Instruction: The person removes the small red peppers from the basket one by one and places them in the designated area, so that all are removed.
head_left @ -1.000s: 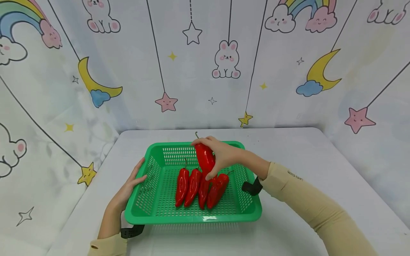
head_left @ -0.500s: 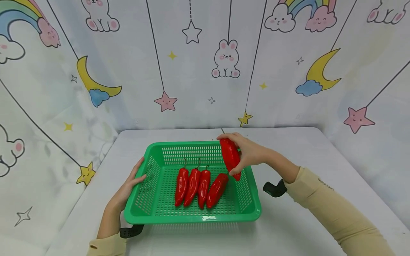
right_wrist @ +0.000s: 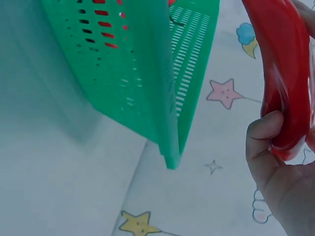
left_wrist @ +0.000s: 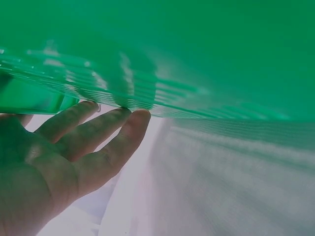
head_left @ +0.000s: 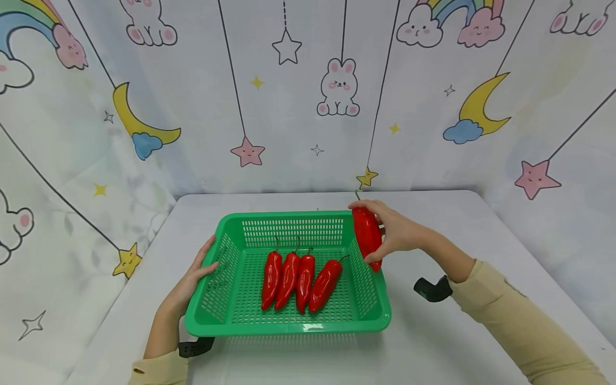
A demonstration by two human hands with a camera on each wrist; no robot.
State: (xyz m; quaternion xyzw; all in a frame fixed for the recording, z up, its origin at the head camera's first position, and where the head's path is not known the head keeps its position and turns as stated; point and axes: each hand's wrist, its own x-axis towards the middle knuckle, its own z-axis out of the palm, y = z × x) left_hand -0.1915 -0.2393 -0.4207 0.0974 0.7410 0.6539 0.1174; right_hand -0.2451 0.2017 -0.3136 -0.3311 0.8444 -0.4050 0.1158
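Head view: the right hand (head_left: 398,231) is gripping a red pepper (head_left: 367,232) near a green basket's (head_left: 289,328) right rim; the left hand (head_left: 185,289) is touching its left. Left wrist: straight fingers are meeting the wall. Right wrist: the pepper is lying between thumb and fingers.

This looks like a small staged booth, though whether in a home, studio or lab cannot be told. Pale walls (head_left: 293,123) printed with cartoon rabbits (head_left: 339,88), moons (head_left: 474,108) and stars (head_left: 537,179) enclose a white counter (head_left: 447,214).

Held pepper (right_wrist: 287,69) cropped, right wrist view
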